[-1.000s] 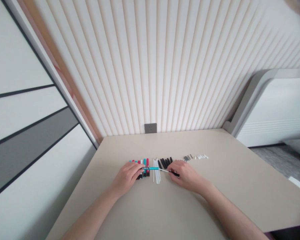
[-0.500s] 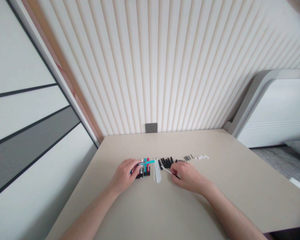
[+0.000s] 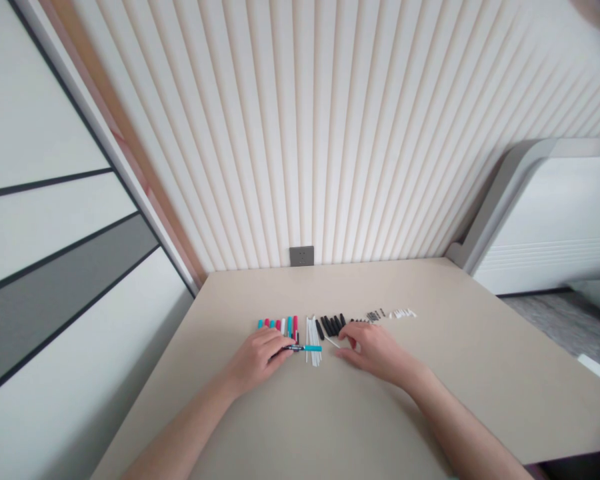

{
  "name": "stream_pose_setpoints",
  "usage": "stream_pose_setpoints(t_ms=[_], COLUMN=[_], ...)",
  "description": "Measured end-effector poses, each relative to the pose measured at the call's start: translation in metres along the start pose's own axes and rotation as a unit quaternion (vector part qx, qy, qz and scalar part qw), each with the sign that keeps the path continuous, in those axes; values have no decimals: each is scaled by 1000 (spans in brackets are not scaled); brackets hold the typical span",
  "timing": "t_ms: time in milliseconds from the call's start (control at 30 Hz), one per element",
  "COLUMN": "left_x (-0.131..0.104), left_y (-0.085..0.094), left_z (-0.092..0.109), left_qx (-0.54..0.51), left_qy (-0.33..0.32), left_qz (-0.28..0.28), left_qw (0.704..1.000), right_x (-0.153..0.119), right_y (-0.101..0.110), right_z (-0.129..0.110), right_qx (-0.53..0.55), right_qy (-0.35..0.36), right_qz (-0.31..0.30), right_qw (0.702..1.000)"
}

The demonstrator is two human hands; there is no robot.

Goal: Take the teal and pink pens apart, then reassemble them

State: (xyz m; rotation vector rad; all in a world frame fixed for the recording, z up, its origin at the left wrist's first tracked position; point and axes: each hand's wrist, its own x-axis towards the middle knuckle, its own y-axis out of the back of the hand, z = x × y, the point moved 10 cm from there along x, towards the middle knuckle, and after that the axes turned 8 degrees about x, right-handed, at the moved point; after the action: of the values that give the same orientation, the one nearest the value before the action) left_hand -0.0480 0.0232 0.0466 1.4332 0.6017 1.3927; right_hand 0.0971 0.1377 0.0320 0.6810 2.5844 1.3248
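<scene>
My left hand (image 3: 260, 353) is closed around a marker (image 3: 312, 348) with a dark printed body and a teal end, which points right across the lower part of the white sticks. In my right hand (image 3: 370, 347), between thumb and bent fingers, is a thin white stick (image 3: 333, 342) slanting up to the left; my fingers hide its other end. A row of markers with teal, red and white ends (image 3: 290, 325) lies behind my left hand, partly covered by it. Between my hands lie several long white sticks (image 3: 313, 333). Several black caps (image 3: 332, 325) lie just beyond my right fingers.
Small dark pieces (image 3: 375, 315) and small white tips (image 3: 404, 313) lie on the beige table (image 3: 330, 420) beyond my right hand. A ribbed wall with a dark socket (image 3: 301, 256) stands behind the table. At the right is a pale headboard (image 3: 555, 213).
My left hand has moved right and toward me, bringing the teal-ended marker down over the white sticks. My right hand stays nearly in place; its white stick now shows less, the dark end no longer visible.
</scene>
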Motion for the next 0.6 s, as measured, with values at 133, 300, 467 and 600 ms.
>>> stream_pose_setpoints(t_ms=[133, 300, 467, 600], left_x=[1, 1, 0, 0], left_y=[0, 4, 7, 6], left_z=[2, 8, 11, 12], left_qx=[0, 0, -8, -13], left_qy=[-3, -24, -38, -40], left_qz=[-3, 11, 30, 27], left_qw=[1000, 1000, 999, 999], right_x=[1, 4, 6, 8], right_y=[-8, -32, -37, -40], right_z=[-26, -40, -37, -31], right_qx=[44, 48, 38, 18], right_qy=[78, 121, 118, 104], right_qz=[6, -19, -23, -22], right_qw=[996, 991, 992, 994])
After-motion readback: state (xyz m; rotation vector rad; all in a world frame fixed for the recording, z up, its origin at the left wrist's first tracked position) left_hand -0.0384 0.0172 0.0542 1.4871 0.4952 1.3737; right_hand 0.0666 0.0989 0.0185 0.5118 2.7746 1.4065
